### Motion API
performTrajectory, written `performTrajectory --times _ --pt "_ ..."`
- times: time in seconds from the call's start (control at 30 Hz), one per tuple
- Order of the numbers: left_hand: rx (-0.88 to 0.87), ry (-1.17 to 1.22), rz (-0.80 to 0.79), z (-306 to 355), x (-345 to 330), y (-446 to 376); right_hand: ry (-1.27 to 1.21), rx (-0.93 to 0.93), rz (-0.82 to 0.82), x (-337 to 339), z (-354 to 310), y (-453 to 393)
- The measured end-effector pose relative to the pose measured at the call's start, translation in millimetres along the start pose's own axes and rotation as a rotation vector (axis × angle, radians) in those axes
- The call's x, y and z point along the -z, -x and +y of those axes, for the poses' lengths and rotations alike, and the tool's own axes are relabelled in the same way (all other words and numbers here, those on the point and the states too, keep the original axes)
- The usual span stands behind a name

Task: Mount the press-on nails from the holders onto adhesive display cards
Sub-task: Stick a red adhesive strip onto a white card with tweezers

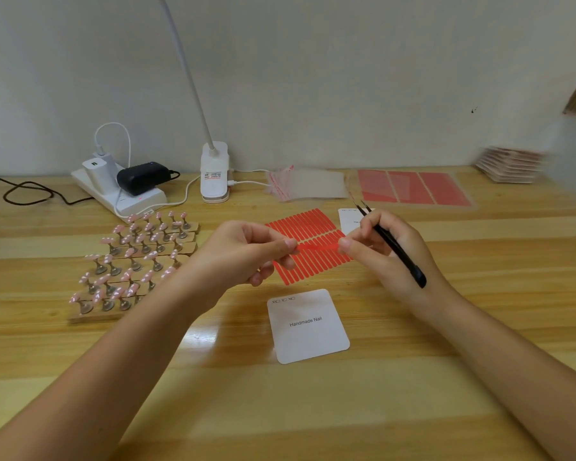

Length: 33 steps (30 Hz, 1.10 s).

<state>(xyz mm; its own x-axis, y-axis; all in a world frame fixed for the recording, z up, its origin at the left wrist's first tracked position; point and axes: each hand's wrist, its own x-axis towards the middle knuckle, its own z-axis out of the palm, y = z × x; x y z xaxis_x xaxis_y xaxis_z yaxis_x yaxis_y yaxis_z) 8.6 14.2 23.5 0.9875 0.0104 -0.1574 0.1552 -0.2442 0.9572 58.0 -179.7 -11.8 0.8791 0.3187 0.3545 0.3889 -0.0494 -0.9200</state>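
Preparing an adhesive strip for the display card. The left hand [246, 251] and right hand [383, 251] each pinch one end of a single red strip [316, 247], held taut above the strip sheet [306, 227]; the right hand's grip also carries black tweezers [396, 247], tips pointing away. The blank card [308, 326] lies on the table [479, 327] just nearer the person than the sheet, bare of any strip. The nails on their holders [137, 261] stand left of the sheet, none yet mounted. To do this step well, the strip should probably be kept straight and level, lowered square to the card's edges, and pressed down from one end to avoid wrinkles.
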Motion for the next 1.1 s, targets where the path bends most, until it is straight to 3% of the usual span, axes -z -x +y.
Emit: performTrajectory --times 0.37,0.7,1.1 --pt "-0.012 -0.005 -0.005 0 3 4 0.077 -0.009 0.048 -1 1 1" --pt "0.008 -0.025 -0.017 -1 1 6 0.033 -0.011 -0.020 -4 -1 4" --pt "-0.074 -0.504 0.030 -21 3 18 0.364 0.132 -0.130 -16 1 16"
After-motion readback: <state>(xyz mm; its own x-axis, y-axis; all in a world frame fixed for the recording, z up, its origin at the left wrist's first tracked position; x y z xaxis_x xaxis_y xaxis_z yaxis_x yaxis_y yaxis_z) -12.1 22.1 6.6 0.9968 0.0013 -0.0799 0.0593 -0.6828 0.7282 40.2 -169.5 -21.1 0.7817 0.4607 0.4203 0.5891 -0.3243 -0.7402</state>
